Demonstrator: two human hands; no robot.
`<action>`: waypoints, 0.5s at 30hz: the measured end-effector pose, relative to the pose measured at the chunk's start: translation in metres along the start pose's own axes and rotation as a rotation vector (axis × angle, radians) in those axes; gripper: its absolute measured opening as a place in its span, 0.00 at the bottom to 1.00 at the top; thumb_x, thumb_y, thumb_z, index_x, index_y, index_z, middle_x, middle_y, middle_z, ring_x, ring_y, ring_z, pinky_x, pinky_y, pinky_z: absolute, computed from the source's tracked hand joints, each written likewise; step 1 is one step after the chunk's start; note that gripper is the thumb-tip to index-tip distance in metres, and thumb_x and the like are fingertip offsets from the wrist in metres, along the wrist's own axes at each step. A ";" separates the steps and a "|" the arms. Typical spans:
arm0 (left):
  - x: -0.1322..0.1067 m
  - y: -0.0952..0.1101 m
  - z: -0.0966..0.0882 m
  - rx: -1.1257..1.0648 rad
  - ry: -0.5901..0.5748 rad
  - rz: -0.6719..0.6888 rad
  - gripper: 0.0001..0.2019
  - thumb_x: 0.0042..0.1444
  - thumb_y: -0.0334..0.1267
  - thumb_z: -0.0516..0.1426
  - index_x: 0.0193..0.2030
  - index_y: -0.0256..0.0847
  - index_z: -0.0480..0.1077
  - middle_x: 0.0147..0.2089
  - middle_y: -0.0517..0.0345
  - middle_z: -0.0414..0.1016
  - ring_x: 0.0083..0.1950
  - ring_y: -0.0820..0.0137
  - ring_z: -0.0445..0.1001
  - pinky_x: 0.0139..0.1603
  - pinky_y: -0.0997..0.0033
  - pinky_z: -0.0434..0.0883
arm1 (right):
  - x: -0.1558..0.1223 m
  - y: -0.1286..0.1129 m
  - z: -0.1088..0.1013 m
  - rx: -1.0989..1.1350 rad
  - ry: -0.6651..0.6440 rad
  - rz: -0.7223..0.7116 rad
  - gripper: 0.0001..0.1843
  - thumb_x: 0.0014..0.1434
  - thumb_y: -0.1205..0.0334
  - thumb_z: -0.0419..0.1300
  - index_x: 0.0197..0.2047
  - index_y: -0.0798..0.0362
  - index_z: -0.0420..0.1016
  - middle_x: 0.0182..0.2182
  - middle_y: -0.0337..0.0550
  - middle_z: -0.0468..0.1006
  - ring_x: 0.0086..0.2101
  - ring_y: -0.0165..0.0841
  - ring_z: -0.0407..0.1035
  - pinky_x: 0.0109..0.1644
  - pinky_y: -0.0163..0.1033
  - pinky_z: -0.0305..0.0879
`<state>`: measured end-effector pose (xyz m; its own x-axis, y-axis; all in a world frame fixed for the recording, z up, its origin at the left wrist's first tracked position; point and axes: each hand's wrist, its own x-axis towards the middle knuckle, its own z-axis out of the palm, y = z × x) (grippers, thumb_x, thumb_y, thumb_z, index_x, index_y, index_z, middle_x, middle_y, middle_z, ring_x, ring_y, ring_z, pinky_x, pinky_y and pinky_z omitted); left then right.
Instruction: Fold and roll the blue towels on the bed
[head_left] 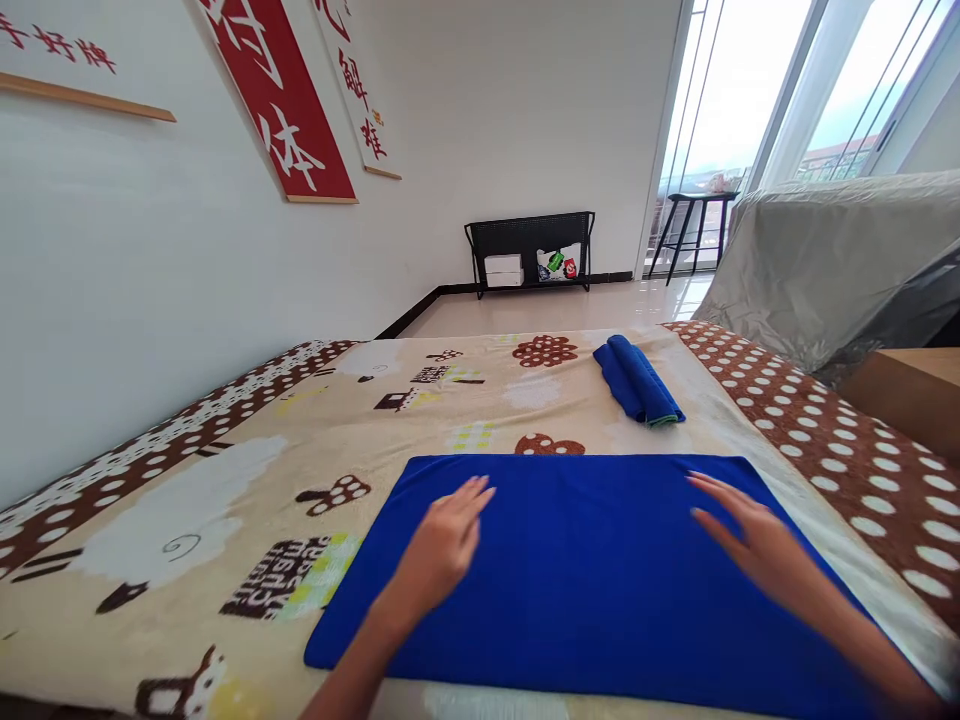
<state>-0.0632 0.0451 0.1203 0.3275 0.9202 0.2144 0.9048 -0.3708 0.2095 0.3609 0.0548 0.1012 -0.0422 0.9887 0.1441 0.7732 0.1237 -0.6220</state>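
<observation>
A blue towel (577, 580) lies spread out flat on a patterned blanket (420, 420), its long side running across in front of me. Over the towel's left part is my left hand (448, 530), fingers stretched out and nothing held. My right hand (742, 530) is over the right part, thumb apart from the fingers, and also holds nothing. Whether either palm touches the cloth I cannot tell. Beyond the far right edge of the towel rests a rolled blue towel (637, 380) with a green edge at its near end.
A white wall with hanging scrolls (289, 110) borders the left side. Past the blanket, a black rack (531, 250) stands against the far wall. To the right are a black stool (694, 225), a plastic-covered piece of furniture (847, 250) and a cardboard box (907, 395).
</observation>
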 end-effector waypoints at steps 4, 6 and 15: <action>0.094 0.084 0.093 -0.008 -0.145 0.075 0.30 0.64 0.34 0.46 0.73 0.37 0.53 0.74 0.50 0.51 0.75 0.66 0.51 0.73 0.62 0.52 | 0.055 -0.048 0.120 -0.155 -0.255 -0.213 0.36 0.67 0.40 0.37 0.72 0.48 0.54 0.68 0.41 0.47 0.70 0.30 0.45 0.77 0.43 0.46; 0.106 0.079 0.118 0.019 -0.158 0.021 0.28 0.67 0.40 0.45 0.73 0.37 0.52 0.75 0.48 0.47 0.75 0.63 0.48 0.73 0.55 0.50 | 0.072 -0.047 0.145 -0.206 -0.266 -0.213 0.35 0.68 0.41 0.35 0.73 0.44 0.51 0.69 0.36 0.43 0.71 0.28 0.40 0.78 0.44 0.39; 0.016 -0.132 0.048 0.211 -0.068 -0.471 0.28 0.69 0.48 0.40 0.73 0.42 0.52 0.75 0.47 0.48 0.75 0.55 0.48 0.71 0.41 0.48 | 0.062 0.162 0.005 -0.414 -0.175 0.070 0.43 0.63 0.33 0.31 0.74 0.45 0.47 0.69 0.37 0.41 0.71 0.34 0.40 0.77 0.52 0.41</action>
<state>-0.1644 0.1144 0.0503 -0.1175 0.9899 0.0798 0.9913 0.1121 0.0696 0.4808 0.1364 0.0055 -0.0596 0.9974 -0.0414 0.9643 0.0468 -0.2607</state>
